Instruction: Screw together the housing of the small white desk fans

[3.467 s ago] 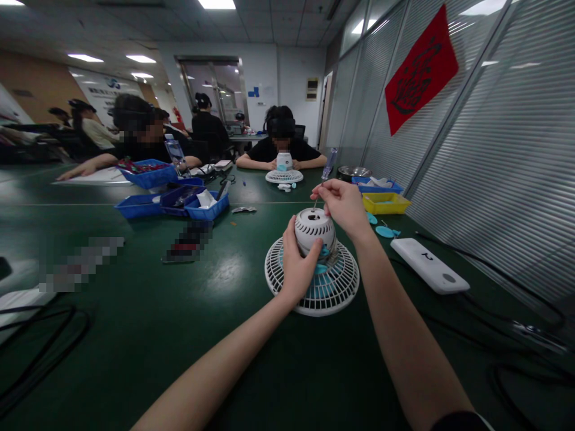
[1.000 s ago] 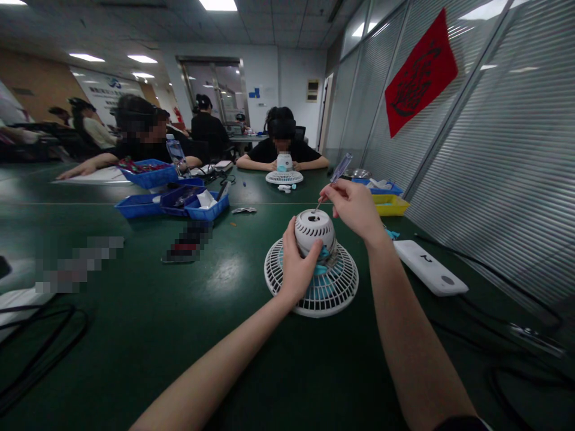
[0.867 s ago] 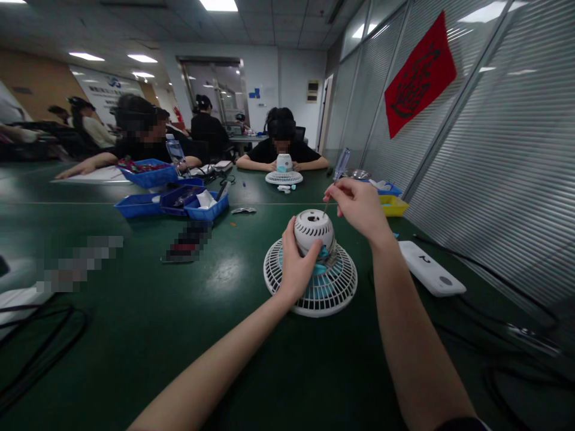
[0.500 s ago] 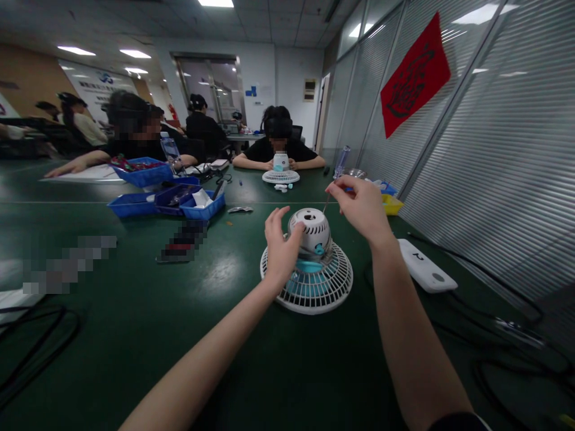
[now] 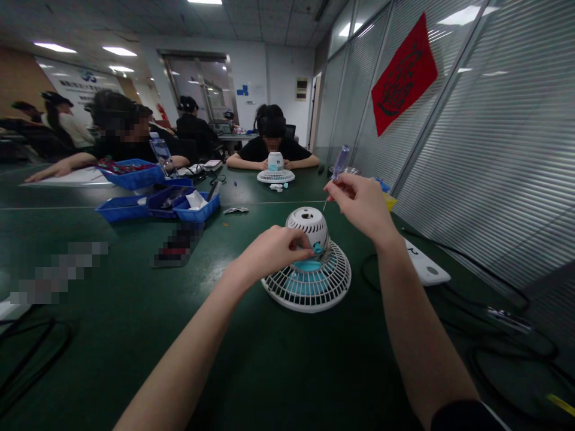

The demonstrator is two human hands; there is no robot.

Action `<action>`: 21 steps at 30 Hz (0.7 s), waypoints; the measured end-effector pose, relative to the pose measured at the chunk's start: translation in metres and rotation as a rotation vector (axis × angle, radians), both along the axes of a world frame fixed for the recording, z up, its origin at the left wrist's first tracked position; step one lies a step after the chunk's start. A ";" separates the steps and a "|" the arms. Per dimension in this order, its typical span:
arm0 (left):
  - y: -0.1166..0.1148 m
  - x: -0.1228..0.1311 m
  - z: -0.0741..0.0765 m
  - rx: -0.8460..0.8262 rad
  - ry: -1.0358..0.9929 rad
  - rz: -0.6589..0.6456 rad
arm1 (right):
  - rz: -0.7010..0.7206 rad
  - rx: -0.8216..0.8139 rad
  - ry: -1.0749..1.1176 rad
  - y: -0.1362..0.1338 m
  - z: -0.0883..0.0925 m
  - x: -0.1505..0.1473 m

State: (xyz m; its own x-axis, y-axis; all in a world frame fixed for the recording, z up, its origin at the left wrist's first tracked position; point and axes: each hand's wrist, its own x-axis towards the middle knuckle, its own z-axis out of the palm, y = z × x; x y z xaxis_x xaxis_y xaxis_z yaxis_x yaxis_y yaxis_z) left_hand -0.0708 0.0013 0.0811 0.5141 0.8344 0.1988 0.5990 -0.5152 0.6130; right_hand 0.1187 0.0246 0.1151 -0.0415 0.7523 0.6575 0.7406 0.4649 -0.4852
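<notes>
A small white and blue fan (image 5: 309, 287) lies grille down on the green table, its rounded white housing on top. My left hand (image 5: 281, 251) is at the left front of the housing, with thumb and fingertips closed on a small light-blue knob (image 5: 318, 248) on its side. My right hand (image 5: 359, 200) is raised to the right of the housing. Its fingers pinch a screwdriver (image 5: 341, 163) with a clear purple handle; the thin shaft slants down just right of the housing top.
Blue trays (image 5: 130, 206) with parts stand at the left, near a dark phone-like object (image 5: 178, 244). A white power bank (image 5: 426, 263) and black cables lie at the right. Across the table, a person (image 5: 272, 140) handles a similar fan (image 5: 275, 175).
My left hand has come down from the housing's upper left side to the blue knob, and its fingers have closed. The view has shifted slightly.
</notes>
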 end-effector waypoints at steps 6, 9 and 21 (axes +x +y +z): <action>0.007 -0.003 -0.011 0.011 0.075 -0.060 | 0.014 -0.025 0.076 -0.003 0.000 0.000; 0.009 -0.002 -0.011 0.018 0.101 -0.063 | 0.033 -0.045 0.057 -0.006 0.002 -0.001; 0.018 -0.008 -0.002 -0.124 -0.340 0.156 | 0.288 -0.158 0.078 -0.014 0.003 -0.008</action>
